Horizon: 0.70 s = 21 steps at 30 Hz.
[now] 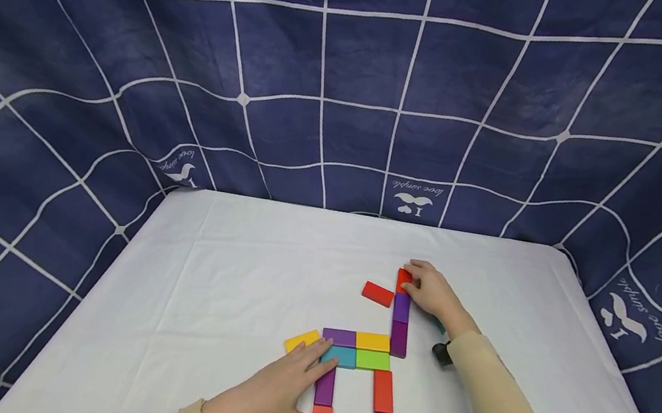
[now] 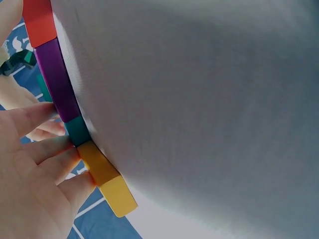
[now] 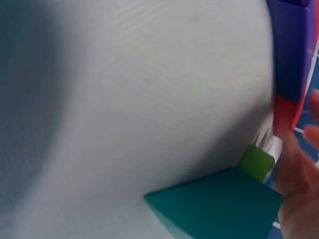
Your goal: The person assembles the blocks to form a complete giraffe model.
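Observation:
Flat coloured blocks lie on the white cloth in a figure: a row of a purple block and a yellow block, below it a teal block and a lime green block, with two legs beneath. My left hand rests with spread fingers on the left side, touching the teal block and the slanted yellow block. At the top of an upright column, my right hand pinches a red block. Under it are a violet block and a dark purple block.
A loose red block lies left of the column. Beside the right hand, a teal block and a green block stand close by, mostly hidden by the wrist in the head view. A blue curtain surrounds the table.

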Each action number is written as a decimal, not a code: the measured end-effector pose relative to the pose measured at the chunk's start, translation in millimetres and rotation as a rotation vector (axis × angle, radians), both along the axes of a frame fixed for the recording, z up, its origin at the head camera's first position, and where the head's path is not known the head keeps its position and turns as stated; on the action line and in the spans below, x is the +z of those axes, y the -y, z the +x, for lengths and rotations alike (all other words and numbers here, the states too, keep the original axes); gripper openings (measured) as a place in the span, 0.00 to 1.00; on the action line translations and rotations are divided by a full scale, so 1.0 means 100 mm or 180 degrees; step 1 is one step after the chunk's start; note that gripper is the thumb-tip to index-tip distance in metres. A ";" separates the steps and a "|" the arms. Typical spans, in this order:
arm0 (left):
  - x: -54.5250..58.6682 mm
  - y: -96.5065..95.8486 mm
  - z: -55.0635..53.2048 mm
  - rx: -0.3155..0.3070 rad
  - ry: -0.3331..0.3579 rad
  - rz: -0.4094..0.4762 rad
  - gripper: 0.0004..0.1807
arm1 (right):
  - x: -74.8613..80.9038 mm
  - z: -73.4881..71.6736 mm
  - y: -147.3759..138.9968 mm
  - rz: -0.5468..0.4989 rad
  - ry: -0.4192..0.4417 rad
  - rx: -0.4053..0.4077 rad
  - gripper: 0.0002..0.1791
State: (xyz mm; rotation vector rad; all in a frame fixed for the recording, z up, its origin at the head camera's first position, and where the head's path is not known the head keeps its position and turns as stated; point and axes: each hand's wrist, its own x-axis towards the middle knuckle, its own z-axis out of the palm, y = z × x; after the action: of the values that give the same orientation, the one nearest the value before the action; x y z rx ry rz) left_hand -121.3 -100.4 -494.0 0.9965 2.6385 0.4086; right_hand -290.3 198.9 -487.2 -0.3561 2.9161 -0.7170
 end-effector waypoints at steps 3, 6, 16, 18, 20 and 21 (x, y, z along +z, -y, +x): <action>0.00 0.01 0.00 -0.0005 -0.0014 -0.0001 0.55 | 0.01 0.02 0.03 -0.0120 -0.0308 -0.0108 0.24; 0.00 0.01 0.01 -0.0004 -0.0035 -0.0013 0.55 | 0.03 0.02 0.10 -0.0230 -0.0461 -0.0112 0.21; 0.00 0.02 0.01 -0.0030 -0.0056 0.0011 0.55 | 0.07 0.09 0.46 0.0016 -0.0170 0.0604 0.18; -0.01 0.02 0.01 -0.0036 -0.0069 0.0029 0.55 | 0.07 0.12 0.51 0.0158 -0.0154 0.0650 0.20; -0.02 0.02 0.01 -0.0035 -0.0060 0.0044 0.55 | 0.07 0.14 0.55 0.0253 -0.0136 0.0626 0.21; -0.03 0.02 0.01 -0.0035 -0.0052 0.0054 0.55 | 0.07 0.15 0.56 0.0264 -0.0121 0.0604 0.21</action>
State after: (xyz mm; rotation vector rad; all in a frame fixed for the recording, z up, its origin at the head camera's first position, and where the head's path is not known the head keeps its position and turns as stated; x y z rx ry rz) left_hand -120.0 -102.0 -496.7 1.0236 2.6471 0.4227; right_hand -275.1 142.7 -479.8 -0.6334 2.8843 -0.5657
